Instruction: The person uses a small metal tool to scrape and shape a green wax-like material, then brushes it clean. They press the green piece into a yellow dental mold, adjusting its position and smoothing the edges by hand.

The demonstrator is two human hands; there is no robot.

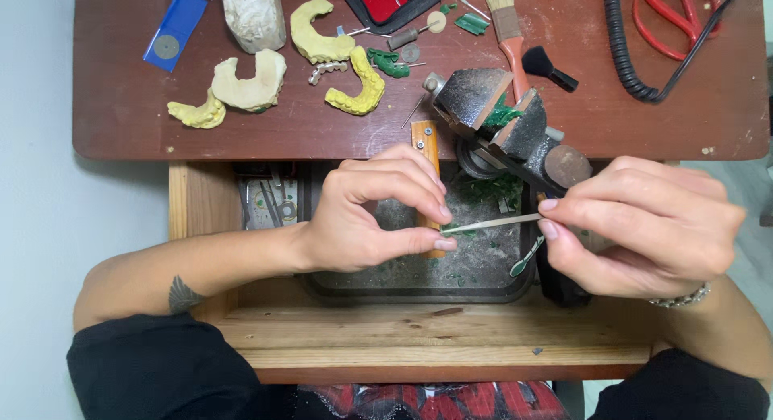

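My left hand [374,211] pinches a tiny piece at its thumb and finger tips, over the dark tray [419,279] in an open wooden drawer. My right hand [644,227] grips a thin metal instrument [491,223] between thumb and forefinger, its tip touching the piece in my left fingers. A second tool with a green spoon-like end [525,260] hangs below my right fingers. A wooden bench peg [426,142] juts out from the desk edge behind my left hand.
A small black vise [499,118] holding green wax sits at the desk edge. On the red-brown desk [121,114] lie yellow and cream dental casts [250,82], a brush [507,25], a coiled black cord [624,41], red-handled scissors and a blue card.
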